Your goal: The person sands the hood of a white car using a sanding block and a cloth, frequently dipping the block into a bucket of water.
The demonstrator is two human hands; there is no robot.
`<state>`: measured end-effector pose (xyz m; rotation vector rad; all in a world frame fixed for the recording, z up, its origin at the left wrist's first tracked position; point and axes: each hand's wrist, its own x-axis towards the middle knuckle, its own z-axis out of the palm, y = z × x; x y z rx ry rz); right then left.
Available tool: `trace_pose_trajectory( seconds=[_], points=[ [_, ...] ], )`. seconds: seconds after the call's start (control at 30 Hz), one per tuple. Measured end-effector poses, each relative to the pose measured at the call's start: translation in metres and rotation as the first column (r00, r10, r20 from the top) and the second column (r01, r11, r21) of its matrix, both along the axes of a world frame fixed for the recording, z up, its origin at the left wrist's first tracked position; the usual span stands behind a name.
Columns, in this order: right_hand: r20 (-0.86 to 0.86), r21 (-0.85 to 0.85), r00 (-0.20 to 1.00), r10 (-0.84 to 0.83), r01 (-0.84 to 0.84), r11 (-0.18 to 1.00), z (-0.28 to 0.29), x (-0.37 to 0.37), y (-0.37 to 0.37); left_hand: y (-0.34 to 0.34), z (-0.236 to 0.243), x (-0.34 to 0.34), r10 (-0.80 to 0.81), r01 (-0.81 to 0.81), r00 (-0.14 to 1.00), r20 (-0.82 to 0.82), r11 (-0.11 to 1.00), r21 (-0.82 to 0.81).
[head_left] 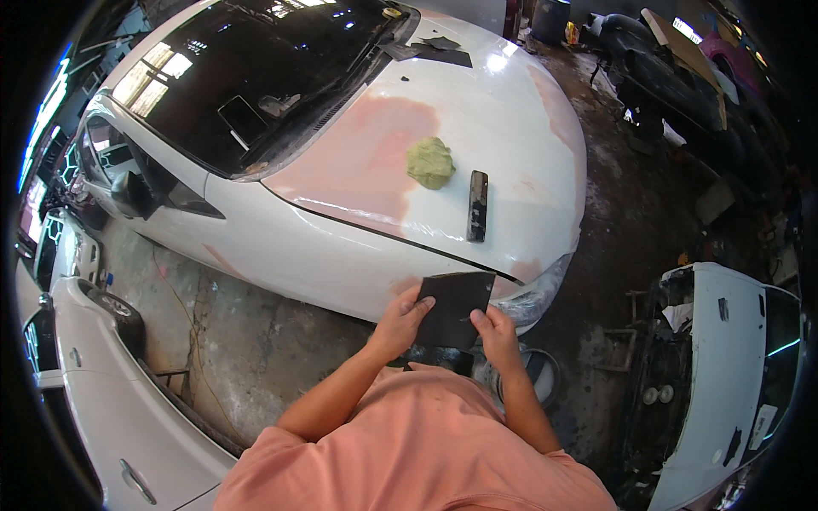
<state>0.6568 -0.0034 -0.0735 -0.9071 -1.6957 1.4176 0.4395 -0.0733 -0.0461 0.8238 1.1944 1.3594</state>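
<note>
Between my two hands, in front of my body, I hold a dark sheet of sandpaper [454, 313]. My left hand [400, 319] pinches its left edge, thumb on top. At the right edge, my right hand [498, 335] grips it the same way. Just beyond the sheet is the white car hood [503, 102], with pinkish patches [375, 162] on its surface. A crumpled yellow-green cloth [430, 163] lies on it, and beside that a long, worn black sanding block [478, 206].
More dark sheets [443, 55] lie on the hood near the windshield. A second pale car [128, 409] stands to my left. At the right a detached white car door [716, 366] stands near black parts [682, 77]. A round bucket [541, 375] sits beside my right forearm.
</note>
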Motion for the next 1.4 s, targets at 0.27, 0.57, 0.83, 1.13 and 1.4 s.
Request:
trace_pose_trajectory(
  seconds=[0.27,0.57,0.83,1.13,1.4],
  points=[
    [-0.026,-0.286,0.993,0.119,-0.122,0.951,0.009,-0.005,-0.005,-0.001,-0.002,-0.006,0.068,-0.071,0.997,0.043,0.996,0.056],
    [-0.142,-0.341,0.99,0.009,-0.058,0.938,0.015,-0.017,-0.001,0.001,0.008,0.0,0.116,-0.107,0.951,0.287,0.993,-0.047],
    [-0.192,-0.395,0.978,-0.078,-0.004,0.919,0.013,-0.018,0.0,-0.001,0.019,-0.011,-0.126,0.149,0.982,0.144,0.974,-0.169],
    [-0.224,-0.522,0.972,0.07,-0.181,0.834,0.011,-0.02,0.011,0.007,0.0,-0.041,-0.052,0.068,0.96,0.274,0.996,-0.051],
    [0.261,0.43,0.922,-0.285,0.153,0.89,-0.01,-0.068,0.119,0.021,0.009,-0.071,0.247,-0.245,0.956,0.158,0.969,-0.035]
  ],
)
